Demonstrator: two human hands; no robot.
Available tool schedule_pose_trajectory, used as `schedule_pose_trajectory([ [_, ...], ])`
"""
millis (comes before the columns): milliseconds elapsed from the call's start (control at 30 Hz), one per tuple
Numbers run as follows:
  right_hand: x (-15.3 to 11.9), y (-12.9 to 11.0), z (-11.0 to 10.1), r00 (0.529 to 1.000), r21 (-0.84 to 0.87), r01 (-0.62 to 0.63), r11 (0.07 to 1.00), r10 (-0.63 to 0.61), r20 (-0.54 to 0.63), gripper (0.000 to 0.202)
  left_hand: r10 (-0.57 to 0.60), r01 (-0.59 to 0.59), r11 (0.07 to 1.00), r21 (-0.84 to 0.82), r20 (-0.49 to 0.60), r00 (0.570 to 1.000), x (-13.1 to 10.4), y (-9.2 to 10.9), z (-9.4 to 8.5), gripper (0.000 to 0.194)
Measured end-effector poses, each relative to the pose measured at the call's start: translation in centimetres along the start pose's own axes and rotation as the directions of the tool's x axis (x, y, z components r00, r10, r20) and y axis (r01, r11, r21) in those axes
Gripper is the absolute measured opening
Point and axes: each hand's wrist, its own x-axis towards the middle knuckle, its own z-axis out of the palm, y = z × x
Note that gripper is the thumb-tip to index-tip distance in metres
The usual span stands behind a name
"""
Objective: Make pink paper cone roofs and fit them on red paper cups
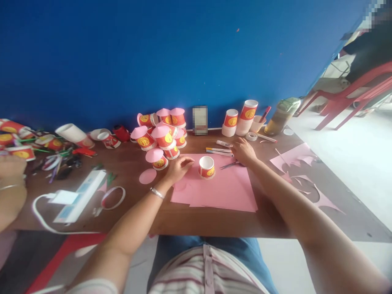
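A short red-and-white paper cup with a yellow emblem stands mouth up on stacked pink paper sheets. Just left of the cup, my left hand hovers with loosely curled fingers, and nothing shows in it. My right hand lies low at the sheets' back right, fingers reaching forward and apart, beside a white marker-like stick and several pens. Scissors lie by its wrist, their handles partly hidden by it. A pink paper disc lies left of my left hand.
Cups with pink cone tops are piled behind my left hand. Stacked cups, a tape roll and a bottle stand back right. Pink offcuts lie right. A power strip and another person's arm are left.
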Motion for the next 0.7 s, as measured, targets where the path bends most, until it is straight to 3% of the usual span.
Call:
schedule_pose_trajectory([
  [200,-5.2,0.5,-1.8,0.962,-0.123,0.246,0.961,-0.258,-0.094,0.026,-0.01,0.008,0.997,-0.076,-0.037,0.999,0.0,-0.5,0.1,0.034],
  [433,-8.1,0.2,-2.6,0.954,-0.223,0.291,0.93,-0.3,-0.004,0.021,0.057,-0.058,0.998,-0.011,-0.042,0.997,0.4,-0.1,-1.0,0.031],
  [567,-8.9,-0.2,-2.9,0.922,-0.222,0.368,0.903,-0.385,-0.039,0.021,0.046,-0.056,0.993,0.106,0.091,0.995,0.1,1.6,-2.9,0.037],
  [700,-9.6,-0.4,-3.0,0.894,-0.218,0.418,0.882,-0.441,-0.073,0.024,0.005,-0.073,0.969,0.235,0.274,0.962,-1.1,3.6,-4.6,0.045],
])
